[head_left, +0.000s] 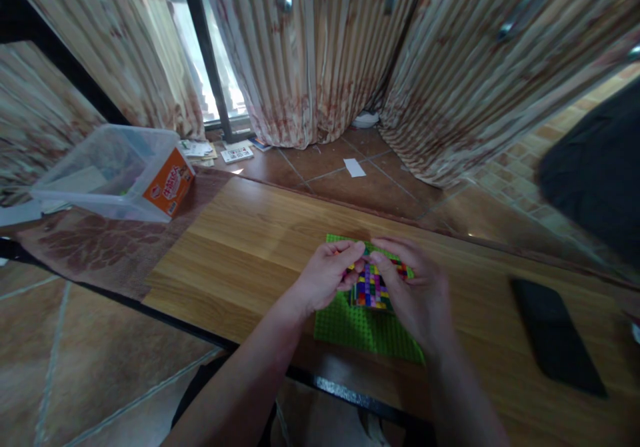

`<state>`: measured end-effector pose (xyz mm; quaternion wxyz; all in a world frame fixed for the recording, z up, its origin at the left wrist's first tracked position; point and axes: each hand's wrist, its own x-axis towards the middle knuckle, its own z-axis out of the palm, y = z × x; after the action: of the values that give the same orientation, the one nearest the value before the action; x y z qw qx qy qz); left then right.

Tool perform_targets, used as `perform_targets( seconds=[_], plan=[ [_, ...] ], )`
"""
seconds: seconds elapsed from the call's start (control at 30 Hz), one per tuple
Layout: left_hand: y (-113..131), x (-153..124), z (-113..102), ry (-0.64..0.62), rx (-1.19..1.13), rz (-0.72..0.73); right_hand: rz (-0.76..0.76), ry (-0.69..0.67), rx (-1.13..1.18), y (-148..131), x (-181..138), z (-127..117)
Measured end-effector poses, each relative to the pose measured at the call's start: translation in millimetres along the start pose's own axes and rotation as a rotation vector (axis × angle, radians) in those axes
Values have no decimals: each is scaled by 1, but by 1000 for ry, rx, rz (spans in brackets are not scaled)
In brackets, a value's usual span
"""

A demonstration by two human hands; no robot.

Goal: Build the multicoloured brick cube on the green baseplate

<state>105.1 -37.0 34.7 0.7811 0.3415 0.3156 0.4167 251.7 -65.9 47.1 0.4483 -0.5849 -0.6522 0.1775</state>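
A green studded baseplate [360, 330] lies on the wooden table [240, 247] in front of me. On it sits a block of small multicoloured bricks [371, 288]. My left hand [327, 277] curls over the block's left edge, with thumb and fingers pinched at its top. My right hand [415, 293] covers the block's right side, and its fingers are bent down onto the bricks. Both hands meet at the block's far edge. What the fingertips pinch there is too small to make out.
A black phone [555, 337] lies on the table to the right. A clear plastic bin [107, 170] with an orange label stands on a patterned cloth at the far left. Papers lie on the tiled floor by the curtains [320, 53]. A dark object [597, 167] fills the right edge.
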Motion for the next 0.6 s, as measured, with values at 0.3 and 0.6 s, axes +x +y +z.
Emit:
perform_targets(
  seconds=[0.3, 0.6],
  plan=[
    [1, -3, 0, -76, -21, 4, 14, -25, 115, -2, -4, 4],
    [2, -1, -3, -47, -55, 2, 112, -12, 338, -13, -3, -3]
  ],
)
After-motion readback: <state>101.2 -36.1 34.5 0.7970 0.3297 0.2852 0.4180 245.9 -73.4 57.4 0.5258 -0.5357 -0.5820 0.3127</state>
